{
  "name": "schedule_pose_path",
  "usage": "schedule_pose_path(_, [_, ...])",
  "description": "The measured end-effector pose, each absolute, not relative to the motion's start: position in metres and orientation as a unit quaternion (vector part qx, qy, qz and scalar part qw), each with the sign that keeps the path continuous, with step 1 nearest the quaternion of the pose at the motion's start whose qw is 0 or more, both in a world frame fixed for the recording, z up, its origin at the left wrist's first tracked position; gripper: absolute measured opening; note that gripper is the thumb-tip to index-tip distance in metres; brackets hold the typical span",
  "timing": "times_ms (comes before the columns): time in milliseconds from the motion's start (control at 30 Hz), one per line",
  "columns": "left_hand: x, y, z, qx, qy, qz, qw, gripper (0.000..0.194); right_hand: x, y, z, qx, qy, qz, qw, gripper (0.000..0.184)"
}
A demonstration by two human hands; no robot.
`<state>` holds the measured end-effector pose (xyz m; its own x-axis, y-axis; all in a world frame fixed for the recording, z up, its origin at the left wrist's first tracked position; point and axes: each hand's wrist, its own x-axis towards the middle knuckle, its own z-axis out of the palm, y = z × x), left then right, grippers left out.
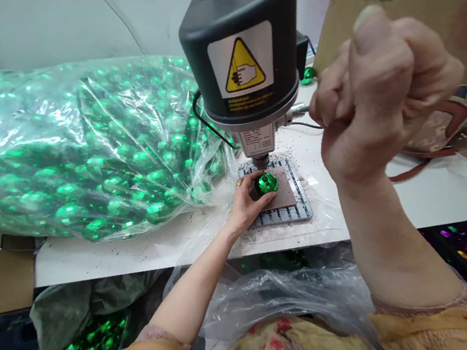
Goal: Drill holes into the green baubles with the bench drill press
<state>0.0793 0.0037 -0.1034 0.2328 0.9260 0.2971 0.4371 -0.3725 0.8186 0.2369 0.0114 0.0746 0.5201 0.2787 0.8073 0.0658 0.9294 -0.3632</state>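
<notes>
The left hand (250, 200) has its grip curled partway round a shiny green ball (268, 182), thumb on the near side and fingers on the far side, leaving the top uncovered. The ball sits on a brownish pad (285, 195) over the slotted base plate (305, 211), near the counter's (132, 254) front edge, beneath the black-topped drill press (243, 53). The right hand (381, 92) makes a closed grip at the machine's metal handle (300, 110). A clear bag (84, 154) of green balls fills the counter's left side.
</notes>
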Motion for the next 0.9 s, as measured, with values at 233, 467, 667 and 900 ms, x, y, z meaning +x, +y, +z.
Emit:
schedule_pose_path(233, [0.082,0.001,-0.102,0.729,0.466,0.409,0.291,0.052,0.238,0.002,0.049,-0.146,-0.497,0.039,0.854,0.050])
schedule_pose_path(467, [0.082,0.001,-0.102,0.726,0.468,0.410,0.293,0.051,0.241,0.003,0.039,-0.159,-0.495,0.018,0.854,0.051])
schedule_pose_path(667, [0.082,0.000,-0.102,0.729,0.464,0.409,0.292,0.050,0.243,0.016,0.030,-0.076,-0.507,-0.014,0.859,0.060])
schedule_pose_path(900, [0.082,0.001,-0.101,0.730,0.458,0.414,0.295,0.048,0.243,0.017,0.024,-0.042,-0.518,0.002,0.854,0.060])
